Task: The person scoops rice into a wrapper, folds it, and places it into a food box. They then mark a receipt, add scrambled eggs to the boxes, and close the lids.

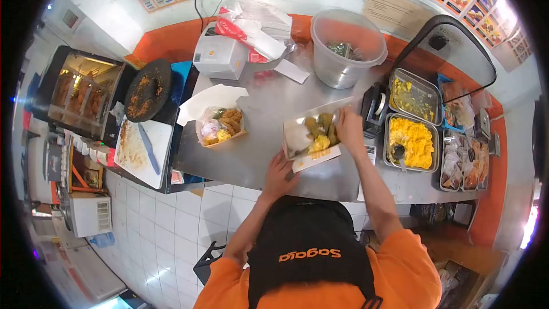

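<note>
A paper food box (294, 120) lies open on the steel counter in front of me, with white rice, yellow scrambled egg (318, 144) and browned pieces of food inside. At the box's right wall, my right hand (350, 129) is closed on the edge. My left hand (280, 175) holds the near left corner, its fingers partly hidden. A second open food box (220, 139) stands to the left, holding rice, egg and fried pieces.
Right of the box are a tape dispenser (374, 109), a metal tray of scrambled egg (420, 131) with a spoon (400, 153), and another tray (432, 115). A large plastic tub (337, 71) stands behind. Leftward are a cutting board (128, 154), knife (148, 150) and stone mortar (163, 74).
</note>
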`<state>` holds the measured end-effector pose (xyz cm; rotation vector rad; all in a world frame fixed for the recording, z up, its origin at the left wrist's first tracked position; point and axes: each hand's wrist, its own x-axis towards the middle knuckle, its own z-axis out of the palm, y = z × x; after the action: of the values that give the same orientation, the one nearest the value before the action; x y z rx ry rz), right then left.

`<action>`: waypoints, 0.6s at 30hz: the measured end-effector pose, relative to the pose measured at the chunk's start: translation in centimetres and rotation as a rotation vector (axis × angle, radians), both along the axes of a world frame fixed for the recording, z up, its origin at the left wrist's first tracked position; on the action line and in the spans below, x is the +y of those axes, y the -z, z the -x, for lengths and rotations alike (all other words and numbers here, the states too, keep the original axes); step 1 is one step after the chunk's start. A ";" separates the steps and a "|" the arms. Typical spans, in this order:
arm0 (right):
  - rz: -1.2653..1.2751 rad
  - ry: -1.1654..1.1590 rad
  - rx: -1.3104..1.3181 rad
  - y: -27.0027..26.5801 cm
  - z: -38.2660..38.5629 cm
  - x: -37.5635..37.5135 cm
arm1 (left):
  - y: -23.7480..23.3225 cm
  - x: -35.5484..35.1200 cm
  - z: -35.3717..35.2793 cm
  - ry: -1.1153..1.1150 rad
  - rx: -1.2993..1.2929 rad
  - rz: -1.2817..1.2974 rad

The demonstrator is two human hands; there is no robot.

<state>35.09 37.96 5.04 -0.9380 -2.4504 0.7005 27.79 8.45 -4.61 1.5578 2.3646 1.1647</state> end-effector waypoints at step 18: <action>0.203 -0.610 -0.019 -5.2 -5.7 6.2 | -16.1 3.3 6.7 -0.043 -0.131 0.030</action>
<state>40.82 44.12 10.24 -0.2366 -2.7314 1.1566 21.12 11.79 11.44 1.3829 2.3308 1.1946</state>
